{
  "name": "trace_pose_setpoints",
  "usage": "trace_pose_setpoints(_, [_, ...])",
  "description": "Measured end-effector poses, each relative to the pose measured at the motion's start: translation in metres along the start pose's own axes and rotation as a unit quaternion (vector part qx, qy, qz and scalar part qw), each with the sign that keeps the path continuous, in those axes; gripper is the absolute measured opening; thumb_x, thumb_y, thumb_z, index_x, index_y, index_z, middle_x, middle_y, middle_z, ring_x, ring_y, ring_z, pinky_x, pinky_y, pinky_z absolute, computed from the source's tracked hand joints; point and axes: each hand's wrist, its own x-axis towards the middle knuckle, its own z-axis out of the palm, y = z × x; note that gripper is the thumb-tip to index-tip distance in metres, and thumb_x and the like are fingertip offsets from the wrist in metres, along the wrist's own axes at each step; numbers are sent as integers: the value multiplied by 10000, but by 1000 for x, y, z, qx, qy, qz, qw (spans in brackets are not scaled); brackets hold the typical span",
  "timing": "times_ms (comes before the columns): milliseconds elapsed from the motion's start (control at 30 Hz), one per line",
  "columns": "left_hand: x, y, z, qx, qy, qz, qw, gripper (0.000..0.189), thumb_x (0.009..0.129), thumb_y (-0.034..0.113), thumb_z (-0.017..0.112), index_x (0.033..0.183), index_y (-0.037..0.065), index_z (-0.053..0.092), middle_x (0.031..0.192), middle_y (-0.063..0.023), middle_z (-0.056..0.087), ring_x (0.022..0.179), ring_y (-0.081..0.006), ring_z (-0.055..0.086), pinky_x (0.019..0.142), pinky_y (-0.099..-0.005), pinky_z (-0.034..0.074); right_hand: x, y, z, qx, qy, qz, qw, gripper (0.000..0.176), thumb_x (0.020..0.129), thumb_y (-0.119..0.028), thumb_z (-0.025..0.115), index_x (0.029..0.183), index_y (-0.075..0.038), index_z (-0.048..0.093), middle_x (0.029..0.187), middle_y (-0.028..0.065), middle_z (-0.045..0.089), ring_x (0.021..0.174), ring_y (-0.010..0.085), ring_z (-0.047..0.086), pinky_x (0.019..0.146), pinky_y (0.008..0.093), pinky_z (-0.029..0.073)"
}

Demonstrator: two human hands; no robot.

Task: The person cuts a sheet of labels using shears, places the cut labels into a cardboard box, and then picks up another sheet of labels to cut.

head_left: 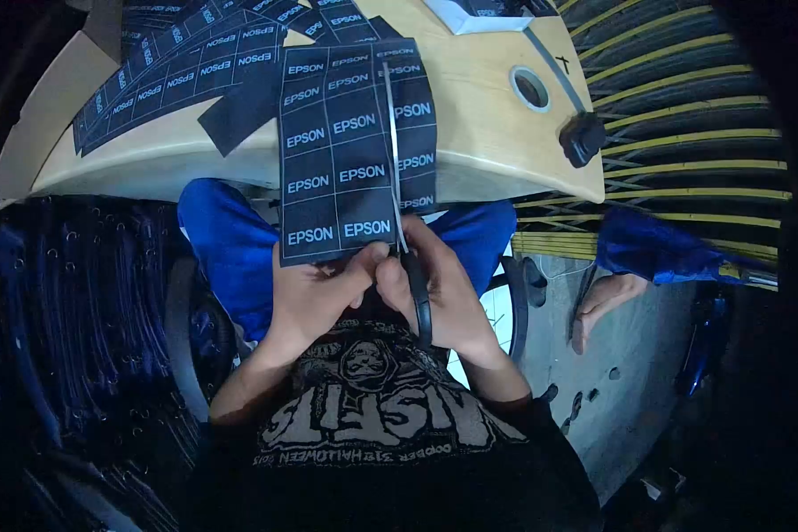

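- Left hand (315, 301), closed on near edge of EPSON sheet (332, 160), thumb on top; risk of a nick, from thumb placement just beside scissors (394, 142)
- Right hand (439, 297), wrapped round black scissor handle, blades pointing far along the sheet; possible crooked cut through the lettering, from slight wrist tilt
- Sheet between body and table, far part over near table edge; possible sag or twist, from grip at near end only
- Table (488, 106), pale wood, curved near edge
- To left, dark piece (239, 113) and, farther, overlapping printed strips (213, 71); chance of snagging, from clutter close to the sheet
- To right, black knob-like object (582, 139); farther, tape roll (513, 86)
- Room: grey floor (634, 381) at near right; farther, another person's bare foot (603, 304) and yellow bars (674, 137)
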Motion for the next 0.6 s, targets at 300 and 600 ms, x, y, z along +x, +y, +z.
trace_pose_setpoints(300, [-3,-9,-9,-24,-55,-8,998,232,761,3,651,983,-17,586,794,-40,615,602,-53,544,475,-183,416,0,4,-1,67,-19,18,997,470,866,-297,606,1123,58,435,861,88,576,753,125,588,687,255,467])
trace_pose_setpoints(600, [21,-23,-30,-212,-49,42,975,515,889,352,511,1211,-41,424,1153,-125,528,1051,-162,515,852,-309,443,3,20,-5,87,-2,0,996,473,867,-304,603,1154,35,442,918,95,564,815,112,540,713,237,433])
